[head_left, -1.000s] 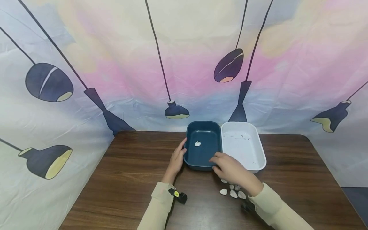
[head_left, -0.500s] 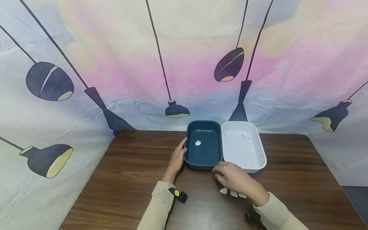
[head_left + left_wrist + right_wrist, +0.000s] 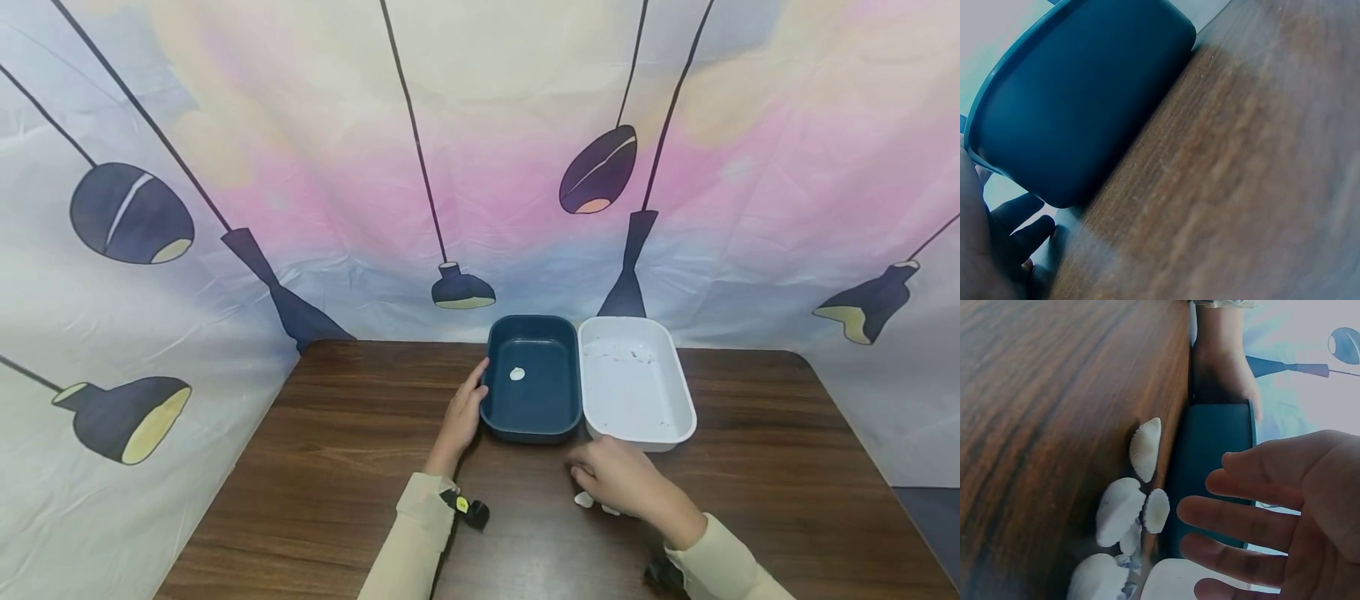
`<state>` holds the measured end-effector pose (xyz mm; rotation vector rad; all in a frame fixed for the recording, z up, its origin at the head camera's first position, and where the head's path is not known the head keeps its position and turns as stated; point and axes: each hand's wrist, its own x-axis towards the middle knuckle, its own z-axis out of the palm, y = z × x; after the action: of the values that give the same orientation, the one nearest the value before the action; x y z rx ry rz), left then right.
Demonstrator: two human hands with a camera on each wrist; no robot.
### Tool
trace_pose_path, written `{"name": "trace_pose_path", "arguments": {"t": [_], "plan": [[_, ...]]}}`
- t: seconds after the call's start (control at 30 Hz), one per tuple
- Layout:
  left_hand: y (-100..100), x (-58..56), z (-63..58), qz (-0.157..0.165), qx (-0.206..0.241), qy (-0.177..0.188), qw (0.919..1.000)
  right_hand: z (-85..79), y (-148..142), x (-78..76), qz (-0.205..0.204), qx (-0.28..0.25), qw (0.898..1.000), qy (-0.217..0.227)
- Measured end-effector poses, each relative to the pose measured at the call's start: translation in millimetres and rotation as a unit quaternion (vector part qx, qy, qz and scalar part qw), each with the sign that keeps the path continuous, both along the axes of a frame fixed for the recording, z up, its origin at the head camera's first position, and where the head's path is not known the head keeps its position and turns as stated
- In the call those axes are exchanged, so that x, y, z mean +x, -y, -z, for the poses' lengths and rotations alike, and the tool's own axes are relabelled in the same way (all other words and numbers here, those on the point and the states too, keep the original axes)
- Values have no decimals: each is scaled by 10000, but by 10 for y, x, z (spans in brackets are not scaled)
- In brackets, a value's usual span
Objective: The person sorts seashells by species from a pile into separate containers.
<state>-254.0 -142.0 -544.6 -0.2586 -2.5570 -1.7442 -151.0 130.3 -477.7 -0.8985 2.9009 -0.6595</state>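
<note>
Left hand: the left hand is laid along the left side of the blue dish; its fingers are extended against the wall and rim, and are not curled round anything
Right hand: the right hand is held low over the shells, in front of the two dishes; in the right wrist view its fingers are seen relaxed and slightly spread, with nothing gripped
Shells: several pale shells, one plainly ribbed, are grouped on the table, near the front of the dishes; in the head view most are covered by the right hand, and two are partly seen beside it
Blue dish: one small white piece is contained, left of the middle
White dish: the white dish is set just right of the blue one, rim beside rim, and its floor is marked with dark specks
Sleeves: both forearms are covered by pale sleeves
Backdrop: a pastel cloth is hung behind the table, patterned with dark lamps
</note>
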Motion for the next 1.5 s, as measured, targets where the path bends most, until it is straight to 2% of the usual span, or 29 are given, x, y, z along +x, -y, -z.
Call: {"name": "trace_pose_path", "arguments": {"t": [0.4,0.67,1.03,1.23,1.5], "plan": [[7,25,4,4,25,28,10000,94,11,9,122,183,9997,-137],[7,22,6,22,15,-14,10000,107,28,-6,148,237,9996,6],[10,8,11,42,11,-37,10000,112,54,-79,-90,67,9995,286],[6,5,8,44,25,-35,10000,112,73,-99,-198,-114,9993,292],[8,1,13,60,7,-49,10000,137,96,-106,-264,5,9994,235]]}}
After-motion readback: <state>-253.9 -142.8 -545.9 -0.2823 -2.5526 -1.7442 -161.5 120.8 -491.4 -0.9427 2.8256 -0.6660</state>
